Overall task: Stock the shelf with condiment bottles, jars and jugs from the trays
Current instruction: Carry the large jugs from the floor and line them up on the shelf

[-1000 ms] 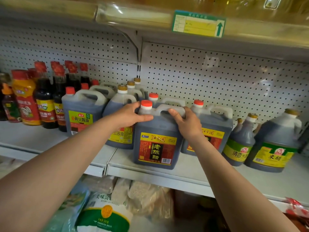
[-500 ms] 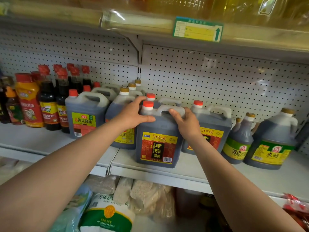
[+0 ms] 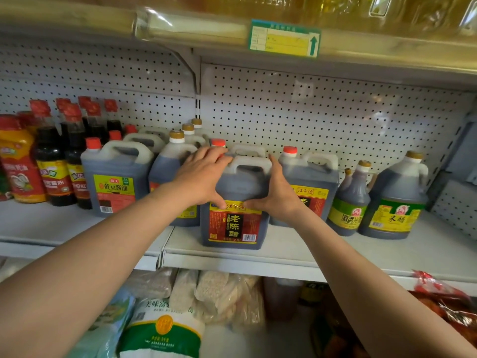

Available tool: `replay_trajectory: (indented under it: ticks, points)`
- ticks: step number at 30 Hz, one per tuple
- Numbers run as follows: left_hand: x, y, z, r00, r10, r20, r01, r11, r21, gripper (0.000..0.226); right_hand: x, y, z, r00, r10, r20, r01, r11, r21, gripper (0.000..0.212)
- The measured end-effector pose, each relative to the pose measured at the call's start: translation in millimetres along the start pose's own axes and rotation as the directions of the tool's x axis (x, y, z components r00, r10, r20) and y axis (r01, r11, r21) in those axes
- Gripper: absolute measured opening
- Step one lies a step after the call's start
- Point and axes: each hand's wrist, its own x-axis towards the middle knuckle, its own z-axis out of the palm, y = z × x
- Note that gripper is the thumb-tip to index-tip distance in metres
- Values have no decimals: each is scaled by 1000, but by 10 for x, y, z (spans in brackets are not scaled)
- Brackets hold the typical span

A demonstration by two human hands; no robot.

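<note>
A dark vinegar jug (image 3: 233,223) with a white handle and a red-and-yellow label stands upright near the front of the white shelf (image 3: 296,257). My left hand (image 3: 204,174) lies over its upper left shoulder and covers the cap, thumb on the label's top edge. My right hand (image 3: 277,192) presses flat against the jug's right side, fingers pointing up beside the handle, thumb across the front. The two thumbs almost meet. An identical jug (image 3: 313,182) stands just behind to the right, and another red cap (image 3: 218,142) shows behind.
A soy sauce jug (image 3: 114,187) and several dark bottles (image 3: 51,161) fill the shelf's left part. Two green-labelled vinegar jugs (image 3: 395,202) stand at the right. A pegboard wall (image 3: 309,112) backs the shelf, and an upper shelf (image 3: 284,38) hangs close overhead. Bagged goods (image 3: 165,329) lie below.
My right hand has let go of the jug's handle and slid down to its right side. My left hand has moved over the cap, thumb dropping onto the label.
</note>
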Motion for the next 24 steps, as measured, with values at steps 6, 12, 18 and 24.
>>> replay_trajectory:
  ticks: [6, 12, 18, 24]
  points:
    - [42, 42, 3, 999, 37, -30, -33, 992, 119, 112, 78, 33, -26, 997, 16, -82, -24, 995, -97, 106]
    - [169, -43, 43, 998, 50, -32, -46, 992, 118, 110, 182, 67, 18, 992, -24, -123, 10, 993, -118, 104]
    - [285, -72, 28, 999, 48, -7, -47, 994, 103, 108, 303, 117, 4, 993, -24, -114, 11, 994, -113, 105]
    - [299, -61, 88, 999, 36, -28, -32, 991, 133, 105, 358, 187, 19, 993, -39, -112, 24, 990, -138, 108]
